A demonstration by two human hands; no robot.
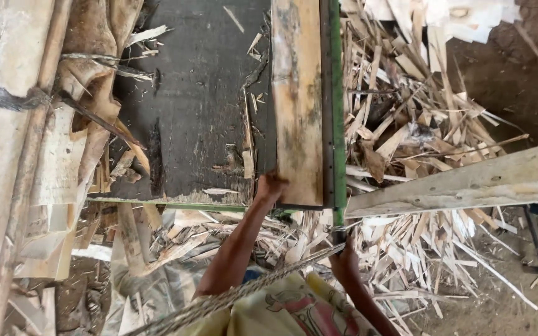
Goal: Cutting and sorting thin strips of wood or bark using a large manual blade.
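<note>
Two bare hands at work, both low in the frame. Left hand (270, 186), just below centre, clamped with curled fingers on the near end of one long plank (298, 102): pale yellowish wood, flat and rectangular, streaked with grey and dark stains, running from the top edge down to the middle. Right hand (344, 261), lower and right of centre, down beside a thin green metal rail (337, 112) hugging the plank's right edge; fingers mostly hidden behind a rope, so open or closed impossible to tell. One dark table (194, 106) under the plank, rough and scuffed, sprinkled with small splinters, its near edge trimmed in green. One frayed, twisted rope (244, 294) slanting across the bottom from lower left to centre. One pale beam (468, 183), weathered and cracked, slanting from centre right toward the right edge. Too many to count: thin, sharp-ended wood scraps (406, 124) heaped at upper right and spilling below the beam. At far left, a stack of curled bark slabs (88, 74), brown and fibrous. Bare brown dirt floor (518, 81) at upper right. Yellow printed cloth (294, 311) at bottom centre.
</note>
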